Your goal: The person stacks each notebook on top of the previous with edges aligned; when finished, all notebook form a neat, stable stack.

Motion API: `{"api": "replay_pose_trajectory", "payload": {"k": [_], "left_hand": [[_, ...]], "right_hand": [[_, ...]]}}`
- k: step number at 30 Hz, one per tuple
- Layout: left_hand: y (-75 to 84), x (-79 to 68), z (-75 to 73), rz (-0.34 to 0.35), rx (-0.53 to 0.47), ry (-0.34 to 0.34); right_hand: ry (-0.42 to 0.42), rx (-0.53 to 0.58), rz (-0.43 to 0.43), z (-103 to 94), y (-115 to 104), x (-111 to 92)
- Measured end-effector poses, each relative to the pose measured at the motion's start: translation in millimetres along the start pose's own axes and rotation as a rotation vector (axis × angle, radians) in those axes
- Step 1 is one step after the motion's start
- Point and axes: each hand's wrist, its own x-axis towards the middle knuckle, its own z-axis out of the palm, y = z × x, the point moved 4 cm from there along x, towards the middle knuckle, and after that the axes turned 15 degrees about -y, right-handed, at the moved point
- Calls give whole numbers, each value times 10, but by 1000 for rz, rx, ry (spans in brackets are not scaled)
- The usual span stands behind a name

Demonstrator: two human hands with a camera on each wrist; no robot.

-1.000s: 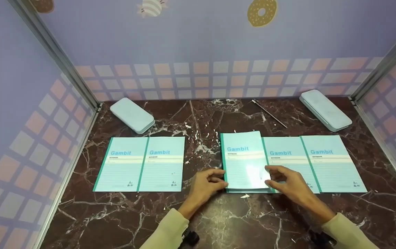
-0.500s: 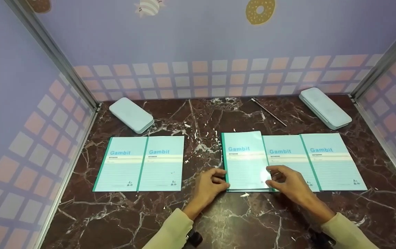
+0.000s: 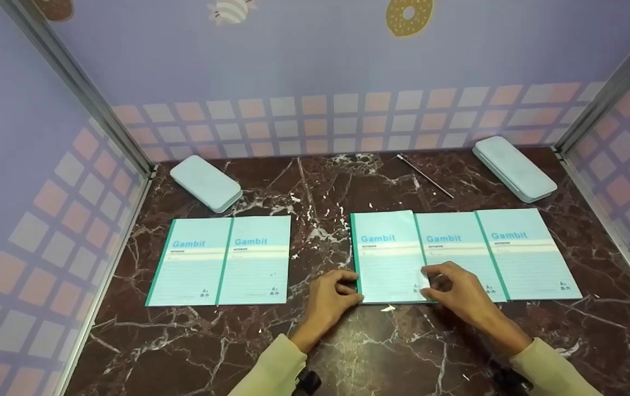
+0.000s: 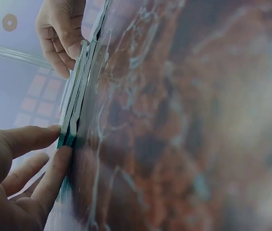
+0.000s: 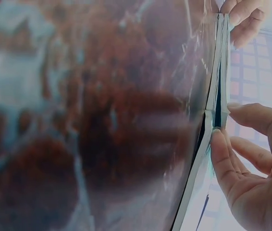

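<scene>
In the head view, a pale blue-green notebook [image 3: 387,267] with a green spine lies on top of another notebook, whose edge shows below it in the wrist views. My left hand [image 3: 329,300] holds the spine side with thumb and fingers near the lower corner. At the opposite edge, my right hand [image 3: 460,291] pinches the same notebook. The right wrist view shows a narrow gap between the top notebook [image 5: 224,72] and the one under it. To the right lie a middle notebook [image 3: 449,228], partly covered by my right hand, and an outer notebook [image 3: 529,261].
Two matching notebooks, one [image 3: 194,275] beside the other [image 3: 260,261], lie at the left. Behind are a pale case [image 3: 205,182], a thin pen-like stick [image 3: 425,176] and another pale case [image 3: 514,168]. Patterned walls [image 3: 315,55] enclose the marble-look table [image 3: 320,352].
The top notebook has come down and nearer to me, so its lower edge lines up with the notebook beneath. Both hands keep their hold at its sides. The head view has shifted slightly.
</scene>
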Motion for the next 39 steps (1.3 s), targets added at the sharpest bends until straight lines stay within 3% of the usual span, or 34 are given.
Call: {"api": "replay_pose_trajectory", "payload": {"k": [9, 12, 19, 32, 39], "left_hand": [[59, -5, 34, -55, -9, 25], [67, -43, 26, -71, -72, 23], [25, -133, 23, -124, -321, 33], [-19, -104, 56, -197, -543, 60], [-15, -81, 64, -185, -523, 43]], "right_hand": [[-11, 4, 6, 2, 36, 14], [-9, 20, 8, 15, 49, 21], [-27, 28, 10, 62, 71, 40], [-23, 28, -3, 24, 58, 18], [-16, 25, 7, 32, 59, 16]]}}
